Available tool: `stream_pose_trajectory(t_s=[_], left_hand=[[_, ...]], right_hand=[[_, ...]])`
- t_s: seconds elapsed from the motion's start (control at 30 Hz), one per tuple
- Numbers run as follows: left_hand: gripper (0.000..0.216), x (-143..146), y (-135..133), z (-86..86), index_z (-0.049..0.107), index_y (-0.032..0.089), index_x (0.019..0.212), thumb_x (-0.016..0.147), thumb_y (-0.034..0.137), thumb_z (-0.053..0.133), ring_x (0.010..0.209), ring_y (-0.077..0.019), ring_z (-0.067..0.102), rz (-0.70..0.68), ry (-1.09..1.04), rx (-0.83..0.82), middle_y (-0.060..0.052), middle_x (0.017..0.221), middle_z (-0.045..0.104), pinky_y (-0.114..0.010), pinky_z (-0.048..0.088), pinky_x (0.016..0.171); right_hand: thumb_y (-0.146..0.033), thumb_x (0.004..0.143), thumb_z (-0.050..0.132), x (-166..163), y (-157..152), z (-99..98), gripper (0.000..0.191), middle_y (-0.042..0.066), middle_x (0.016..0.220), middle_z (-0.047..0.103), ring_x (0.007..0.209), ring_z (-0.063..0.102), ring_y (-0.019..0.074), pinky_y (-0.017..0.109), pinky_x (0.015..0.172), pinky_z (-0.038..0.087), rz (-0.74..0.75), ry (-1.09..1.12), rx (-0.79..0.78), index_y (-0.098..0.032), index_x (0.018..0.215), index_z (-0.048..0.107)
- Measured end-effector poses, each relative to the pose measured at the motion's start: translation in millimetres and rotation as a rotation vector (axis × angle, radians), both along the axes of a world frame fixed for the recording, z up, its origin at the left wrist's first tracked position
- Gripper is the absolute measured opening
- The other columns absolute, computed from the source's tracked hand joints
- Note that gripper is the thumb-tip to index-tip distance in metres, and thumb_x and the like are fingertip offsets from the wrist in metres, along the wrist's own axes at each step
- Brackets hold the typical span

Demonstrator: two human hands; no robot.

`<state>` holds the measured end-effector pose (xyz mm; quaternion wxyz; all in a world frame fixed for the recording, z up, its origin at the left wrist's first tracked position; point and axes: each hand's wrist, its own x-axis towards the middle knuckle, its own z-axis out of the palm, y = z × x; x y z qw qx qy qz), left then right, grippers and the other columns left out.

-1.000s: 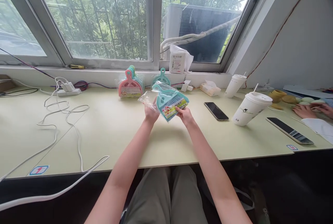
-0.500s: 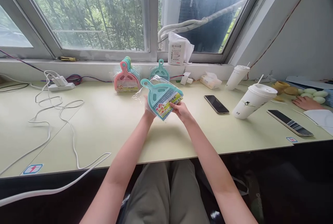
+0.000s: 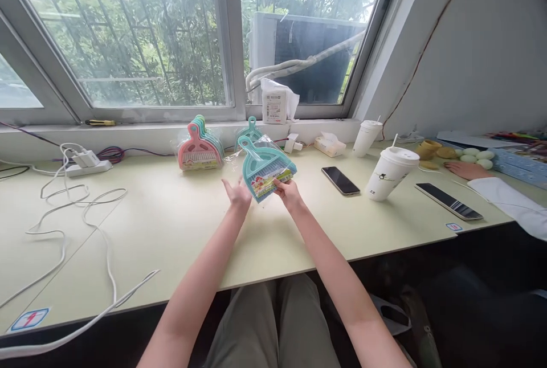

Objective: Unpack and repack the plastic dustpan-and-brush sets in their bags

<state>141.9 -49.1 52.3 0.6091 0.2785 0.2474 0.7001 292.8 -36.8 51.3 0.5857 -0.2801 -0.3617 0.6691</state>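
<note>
While the right hand [image 3: 288, 192] is pinching its lower right corner, thumb over the end of the label [image 3: 261, 185], the teal dustpan [image 3: 262, 157] is hovering tilted above the bench [image 3: 171, 231], its handle pointing up and left. A brush [image 3: 276, 167] is lying across its front, and clear wrap [image 3: 233, 158] is sticking out loosely on the left. The left hand [image 3: 237, 192] is spreading at the lower left edge, thumb standing away; I can't tell whether its fingers are touching the pan.

Just behind, a second pan [image 3: 252, 124] is standing near the wall, and to its left a stack [image 3: 199, 148] is showing its pink front one. On the right, a phone [image 3: 341, 180] is lying near two white cups, the nearer one [image 3: 387, 177] and the farther one [image 3: 366, 139]. Beyond them, another person's hand [image 3: 464, 170] is resting near pale green balls [image 3: 472, 155]. Far left, a white cable [image 3: 109, 254] is trailing across the bench.
</note>
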Motion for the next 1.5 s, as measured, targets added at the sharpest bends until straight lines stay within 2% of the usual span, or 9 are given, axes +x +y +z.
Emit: stream_pose_trajectory(t_s=[0.13,0.23,0.37,0.5,0.77,1.03,1.17,1.27,1.5], left_hand=[[0.057,20,-11,4.7,0.051,0.024,0.129,0.082,0.053,0.062,0.125,-0.0303,0.052,-0.099,0.207,0.085,-0.009,0.121,0.064,-0.046,0.043,0.102],[0.056,37,-18,8.3,0.05,0.022,0.127,0.076,0.03,0.073,0.123,-0.0252,0.054,-0.118,0.261,0.108,-0.007,0.123,0.063,-0.041,0.039,0.107],[0.042,37,-17,7.9,0.057,0.018,0.116,0.079,0.033,0.067,0.116,-0.0264,0.058,-0.099,0.27,0.041,-0.01,0.119,0.065,-0.042,0.044,0.102],[0.04,23,-14,4.2,0.061,0.02,0.11,0.071,0.028,0.071,0.111,-0.0281,0.06,-0.005,0.462,0.004,-0.008,0.112,0.068,-0.043,0.049,0.093],[0.05,16,-13,3.8,0.055,0.027,0.119,0.072,0.036,0.072,0.113,-0.0295,0.059,-0.094,0.59,0.026,-0.007,0.121,0.064,-0.044,0.051,0.088],[0.058,11,-14,5.4,0.046,0.026,0.128,0.076,0.039,0.067,0.112,-0.026,0.059,-0.083,0.686,0.055,-0.007,0.126,0.061,-0.039,0.052,0.083],[0.054,6,-11,2.8,0.047,0.026,0.127,0.077,0.038,0.065,0.113,-0.0254,0.058,-0.056,0.669,0.074,-0.007,0.127,0.06,-0.038,0.052,0.084],[0.055,2,-10,0.2,0.047,0.025,0.126,0.077,0.039,0.066,0.114,-0.0258,0.059,-0.074,0.651,0.093,-0.009,0.128,0.06,-0.04,0.052,0.087],[0.065,4,-21,3.5,0.038,0.027,0.137,0.081,0.046,0.064,0.091,-0.0267,0.07,-0.328,0.676,0.108,-0.015,0.139,0.051,-0.048,0.053,0.085]], right_hand=[[-0.019,0.065,0.081,5,8,-5.2,0.029,0.006,0.095,0.073,0.095,0.07,0.0219,0.035,0.088,0.059,-0.111,0.044,-0.019,-0.017,0.089,0.065],[-0.019,0.065,0.08,10,11,-4.7,0.027,0.005,0.094,0.073,0.097,0.069,0.022,0.035,0.088,0.059,-0.149,0.056,-0.015,-0.018,0.088,0.064],[-0.016,0.065,0.078,13,11,-2.3,0.027,0.004,0.094,0.073,0.094,0.07,0.0211,0.035,0.087,0.059,-0.128,0.08,-0.016,-0.017,0.088,0.063],[-0.014,0.067,0.075,17,11,0.5,0.025,0.004,0.091,0.074,0.086,0.07,0.0191,0.033,0.083,0.06,-0.066,0.047,-0.022,-0.017,0.089,0.063],[-0.032,0.09,0.053,27,17,6.9,0.018,0.005,0.087,0.073,0.073,0.07,0.017,0.031,0.069,0.061,-0.077,0.042,-0.192,-0.018,0.097,0.061],[-0.037,0.094,0.049,29,14,4.8,0.024,0.006,0.094,0.073,0.083,0.071,0.0184,0.034,0.078,0.06,-0.007,0.007,-0.082,-0.019,0.102,0.062],[-0.022,0.084,0.061,31,12,3.5,0.011,0.004,0.099,0.073,0.09,0.069,0.0181,0.034,0.089,0.056,0.099,-0.021,0.048,-0.018,0.094,0.065],[-0.016,0.075,0.07,31,12,0.8,0.017,0.004,0.101,0.073,0.095,0.068,0.0199,0.036,0.096,0.053,0.127,-0.046,0.106,-0.018,0.091,0.067],[-0.022,0.066,0.079,32,16,-4.9,0.025,0.007,0.099,0.073,0.106,0.065,0.0263,0.044,0.1,0.05,0.073,-0.063,0.151,-0.017,0.088,0.067]])
